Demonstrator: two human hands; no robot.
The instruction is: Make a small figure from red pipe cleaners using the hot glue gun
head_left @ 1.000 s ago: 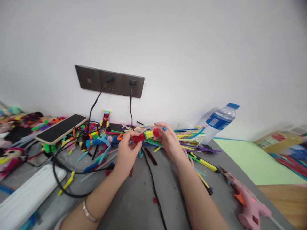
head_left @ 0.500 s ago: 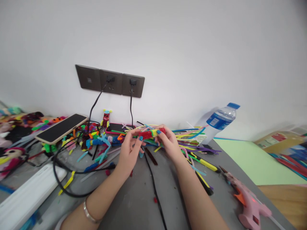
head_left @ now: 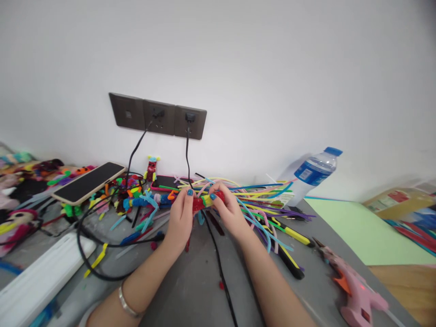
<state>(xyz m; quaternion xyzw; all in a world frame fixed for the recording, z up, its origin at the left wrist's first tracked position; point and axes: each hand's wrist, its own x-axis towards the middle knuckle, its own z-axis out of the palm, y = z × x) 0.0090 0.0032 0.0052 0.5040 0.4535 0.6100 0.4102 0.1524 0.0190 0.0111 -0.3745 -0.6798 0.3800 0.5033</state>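
Note:
Between my two hands is a fuzzy red piece with a yellow and green band [head_left: 207, 200], which looks wound from pipe cleaners. My left hand [head_left: 181, 219] pinches its left end, thumb on top. At the other end, the thumb and fingers of my right hand [head_left: 230, 211] close on the red part beside the yellow. Fingers hide both ends of the piece. Just behind and to the right lies a spread of loose pipe cleaners [head_left: 269, 195] in many colours. A blue fuzzy piece [head_left: 138, 202] rests left of my left hand.
A pink glue gun [head_left: 361, 290] with a small red light lies at the right. Near it are a yellow-and-black cutter [head_left: 289, 261] and a tilted water bottle [head_left: 313, 172]. To the left are a phone [head_left: 90, 181], a white bar [head_left: 44, 281] and a black cable [head_left: 220, 263].
Both hands have shifted slightly left and down with the red and yellow piece. My right thumb now sits closer to the yellow band, and less of the red left part shows.

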